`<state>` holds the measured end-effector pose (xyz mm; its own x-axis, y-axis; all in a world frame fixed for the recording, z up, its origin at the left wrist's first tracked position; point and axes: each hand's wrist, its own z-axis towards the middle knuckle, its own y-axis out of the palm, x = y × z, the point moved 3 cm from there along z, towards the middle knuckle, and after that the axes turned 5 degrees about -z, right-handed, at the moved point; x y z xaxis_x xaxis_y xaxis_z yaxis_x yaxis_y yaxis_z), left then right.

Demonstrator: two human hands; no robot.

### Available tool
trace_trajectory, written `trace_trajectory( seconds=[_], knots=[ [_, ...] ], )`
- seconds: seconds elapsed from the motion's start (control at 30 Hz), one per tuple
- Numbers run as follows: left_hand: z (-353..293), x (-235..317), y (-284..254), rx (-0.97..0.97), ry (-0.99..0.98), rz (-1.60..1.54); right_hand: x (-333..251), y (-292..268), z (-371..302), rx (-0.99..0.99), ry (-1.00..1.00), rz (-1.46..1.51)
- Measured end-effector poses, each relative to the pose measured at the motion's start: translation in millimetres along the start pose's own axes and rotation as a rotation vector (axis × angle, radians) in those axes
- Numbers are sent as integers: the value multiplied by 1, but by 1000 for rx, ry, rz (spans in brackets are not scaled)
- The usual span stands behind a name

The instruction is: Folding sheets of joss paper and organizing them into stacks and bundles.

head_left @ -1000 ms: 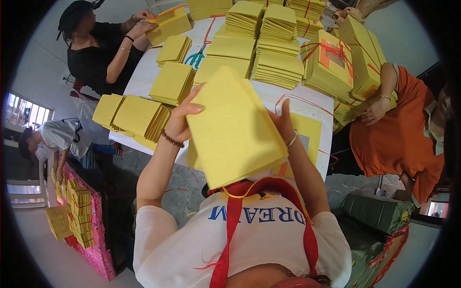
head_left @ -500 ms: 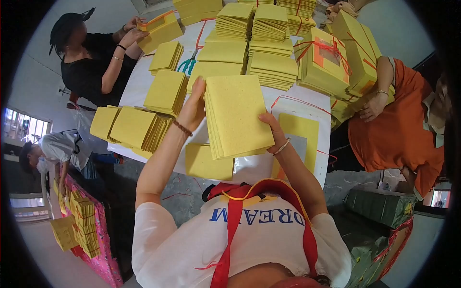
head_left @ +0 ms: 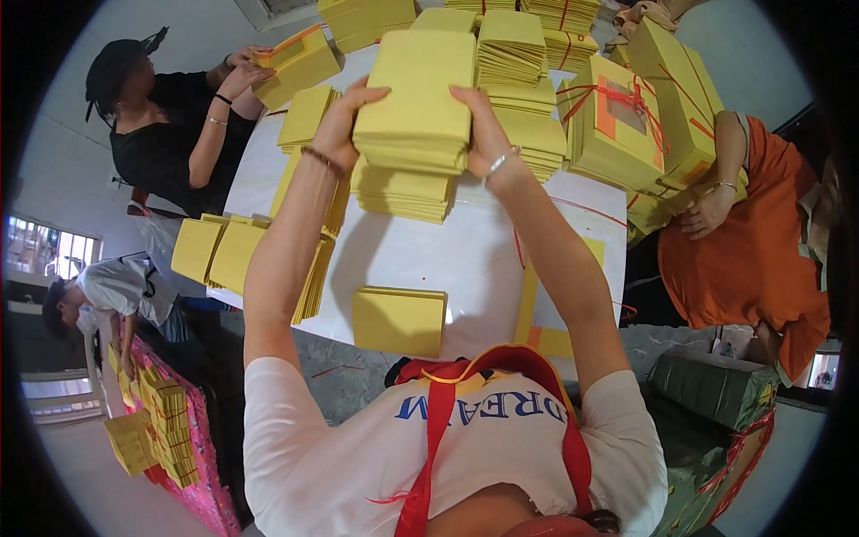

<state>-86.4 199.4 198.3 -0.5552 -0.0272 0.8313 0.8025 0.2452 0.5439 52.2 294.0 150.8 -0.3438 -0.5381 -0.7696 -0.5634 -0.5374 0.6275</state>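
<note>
Holding one thick stack of yellow paper sheets [head_left: 416, 89] from both sides, the left hand [head_left: 344, 116] grips its left edge and the right hand [head_left: 479, 125] grips its right edge, fingers curled over the top. The stack hangs at 12 o'clock over the white bench [head_left: 447, 259], just above a second yellow pile [head_left: 403, 192] that lies under it.

At 6 o'clock from that pile, one single flat yellow packet [head_left: 398, 319] lies near the front edge of the bench, with bare white surface all around it. This bare part between the lower pile and the front edge is the widest open room. At 9 o'clock, fanned yellow stacks [head_left: 228, 255] hang over the left edge of the bench. At 2 o'clock, two big bundles tied with red string [head_left: 617, 125] stand close to the right edge.

Three other people are in view: one in black [head_left: 161, 134] at 10 o'clock, one in orange [head_left: 752, 251] at 3 o'clock, one in white [head_left: 112, 291] at 8 o'clock, beside low stacks on the floor [head_left: 157, 421].
</note>
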Motion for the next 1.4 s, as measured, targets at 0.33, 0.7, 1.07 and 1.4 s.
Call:
trace_trajectory(
  seconds=[0.33, 0.7, 1.07, 1.4],
  knots=[
    [123, -15, -83, 177, -124, -47, 13, -21, 37, 47, -9, -199],
    [120, -34, -92, 159, -90, 17, 38, -36, 45, 54, -18, -298],
    [131, -35, -94, 224, -81, 331, 48, -49, 59, 180, -184, -526],
    [113, -3, -89, 491, 217, 559, 34, -39, 20, 85, -268, -378]
  ],
)
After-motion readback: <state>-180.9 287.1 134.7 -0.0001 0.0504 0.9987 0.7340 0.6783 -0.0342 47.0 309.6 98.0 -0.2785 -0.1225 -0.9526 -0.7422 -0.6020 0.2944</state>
